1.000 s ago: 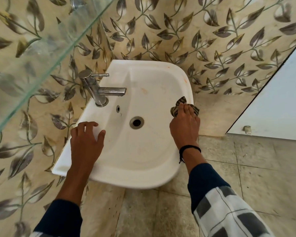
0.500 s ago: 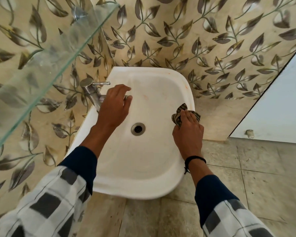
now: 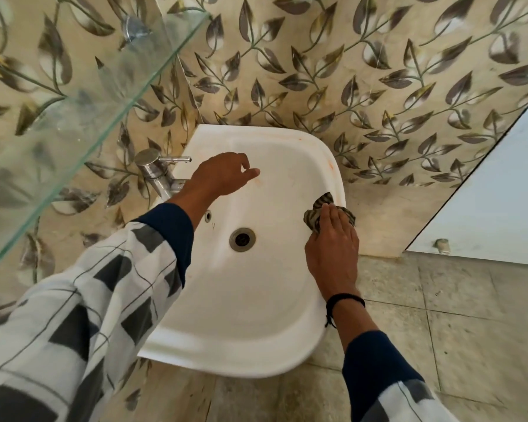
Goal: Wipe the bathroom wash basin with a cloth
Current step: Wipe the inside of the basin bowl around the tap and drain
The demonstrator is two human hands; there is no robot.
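A white wash basin (image 3: 244, 336) hangs on a leaf-patterned tiled wall, with a round metal drain (image 3: 242, 239) in its middle. My right hand (image 3: 333, 248) presses a striped grey-brown cloth (image 3: 317, 208) flat against the basin's right rim. My left hand (image 3: 223, 175) hovers over the back of the bowl, fingers loosely curled with the thumb and fingertips close together, holding nothing. It covers the spout of the chrome tap (image 3: 153, 169), whose lever stands at the basin's left edge. Faint orange stains mark the basin's back rim.
A glass shelf (image 3: 83, 117) juts out above the tap at upper left. A white door (image 3: 500, 190) with a small stopper (image 3: 441, 245) stands at right. Grey floor tiles (image 3: 454, 315) lie below and to the right of the basin.
My left hand left the basin's front-left rim, passed over the tap spout and now reaches further right over the bowl. My right hand stays on the cloth at the right rim.
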